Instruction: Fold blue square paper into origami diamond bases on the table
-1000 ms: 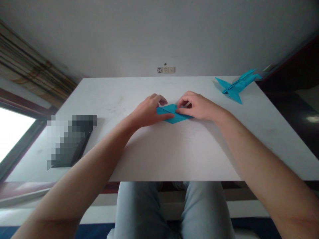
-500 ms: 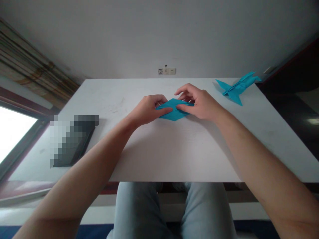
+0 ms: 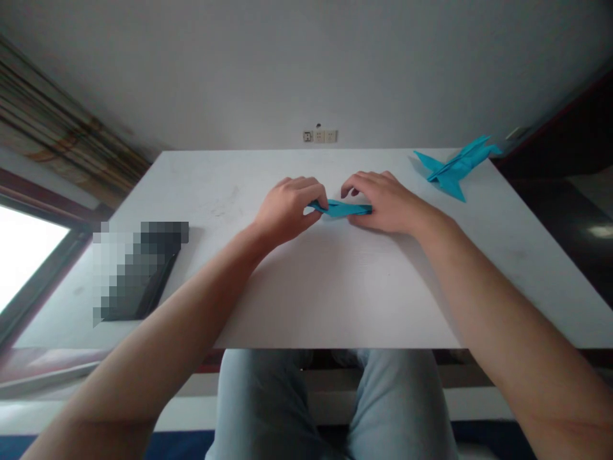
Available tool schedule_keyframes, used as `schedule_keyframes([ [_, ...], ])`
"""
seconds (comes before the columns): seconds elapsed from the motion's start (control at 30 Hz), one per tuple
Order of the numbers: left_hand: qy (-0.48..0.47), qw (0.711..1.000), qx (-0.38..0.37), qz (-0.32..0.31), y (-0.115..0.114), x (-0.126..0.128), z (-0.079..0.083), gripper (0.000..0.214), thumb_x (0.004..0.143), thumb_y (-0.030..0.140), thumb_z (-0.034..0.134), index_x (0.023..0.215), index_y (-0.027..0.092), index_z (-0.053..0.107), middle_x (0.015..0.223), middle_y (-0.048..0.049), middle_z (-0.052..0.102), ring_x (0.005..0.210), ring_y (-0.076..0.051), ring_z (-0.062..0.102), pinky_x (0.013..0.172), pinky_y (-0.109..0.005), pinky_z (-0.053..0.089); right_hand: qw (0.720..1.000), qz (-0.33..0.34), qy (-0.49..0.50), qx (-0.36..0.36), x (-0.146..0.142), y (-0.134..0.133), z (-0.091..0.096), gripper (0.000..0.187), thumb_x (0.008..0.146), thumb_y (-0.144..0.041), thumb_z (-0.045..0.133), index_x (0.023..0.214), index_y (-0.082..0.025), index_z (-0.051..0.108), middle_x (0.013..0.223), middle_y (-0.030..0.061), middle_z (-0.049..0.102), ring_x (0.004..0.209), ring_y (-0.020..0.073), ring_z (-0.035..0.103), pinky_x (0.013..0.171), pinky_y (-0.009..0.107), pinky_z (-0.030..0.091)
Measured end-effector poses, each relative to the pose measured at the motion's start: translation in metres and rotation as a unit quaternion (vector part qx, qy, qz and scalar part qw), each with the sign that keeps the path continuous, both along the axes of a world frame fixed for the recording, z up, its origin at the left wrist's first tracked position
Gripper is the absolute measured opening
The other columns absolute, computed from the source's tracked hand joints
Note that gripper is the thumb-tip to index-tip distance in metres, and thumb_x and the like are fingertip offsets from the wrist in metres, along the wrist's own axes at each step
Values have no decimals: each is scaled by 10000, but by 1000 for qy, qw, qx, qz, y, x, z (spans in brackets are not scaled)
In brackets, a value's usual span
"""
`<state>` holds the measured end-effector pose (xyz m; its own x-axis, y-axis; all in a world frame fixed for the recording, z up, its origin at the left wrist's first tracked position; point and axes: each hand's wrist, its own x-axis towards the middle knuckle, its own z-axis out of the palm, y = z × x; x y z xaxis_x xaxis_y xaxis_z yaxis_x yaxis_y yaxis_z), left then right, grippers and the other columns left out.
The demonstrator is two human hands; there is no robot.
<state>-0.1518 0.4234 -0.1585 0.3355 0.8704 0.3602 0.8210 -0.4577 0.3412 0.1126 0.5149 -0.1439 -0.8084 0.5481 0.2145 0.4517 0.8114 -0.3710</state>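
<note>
A folded blue paper (image 3: 341, 208) lies as a narrow strip on the white table (image 3: 335, 287), held between both hands. My left hand (image 3: 287, 207) pinches its left end with curled fingers. My right hand (image 3: 383, 201) covers the right end, its fingers bent down and pressing on the paper. Most of the paper is hidden under the two hands.
A finished blue paper plane (image 3: 454, 167) sits at the table's far right corner. A dark, blurred-out flat object (image 3: 138, 268) lies at the left side. Wall sockets (image 3: 319, 135) are behind the table. My knees show below the near edge.
The paper was a raised diamond shape half a second ago; now it is folded flat into a thin strip, and both hands have lowered onto it.
</note>
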Motion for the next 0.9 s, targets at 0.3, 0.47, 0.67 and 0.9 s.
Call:
schedule_keyframes([
  [0.3,-44,995,-77,-51,-1,-6,-5,231,899,328,923,1085,242,817,1130,-61,861,1009,-251,790,926,-349,567,997,64,-19,-49,5,4,1,132,946,-371,841,1049,-288,845,1277,109,793,1185,365,713,1138,519,421],
  [0.47,-28,997,-48,-46,-2,-2,-3,175,930,214,820,1103,244,823,1181,-74,862,1070,-260,804,971,-362,574,999,43,1,-19,3,4,0,101,948,-272,803,1047,-284,821,1208,101,785,1109,341,703,1061,466,436],
  [0.67,-6,1000,-26,-9,1,-1,-5,246,904,130,700,1084,230,836,1171,-91,851,1110,-290,798,1020,-398,587,1000,27,-11,-8,-4,0,-4,149,944,-189,753,1054,-280,794,1165,88,772,1056,325,699,981,430,456],
  [0.9,-5,998,-47,-30,-2,-2,-5,166,938,244,767,1071,254,865,1124,-81,864,1066,-289,799,1011,-406,604,997,32,-30,-56,-3,-3,-2,91,1003,-383,844,1024,-294,844,1081,56,762,927,262,662,831,382,452],
])
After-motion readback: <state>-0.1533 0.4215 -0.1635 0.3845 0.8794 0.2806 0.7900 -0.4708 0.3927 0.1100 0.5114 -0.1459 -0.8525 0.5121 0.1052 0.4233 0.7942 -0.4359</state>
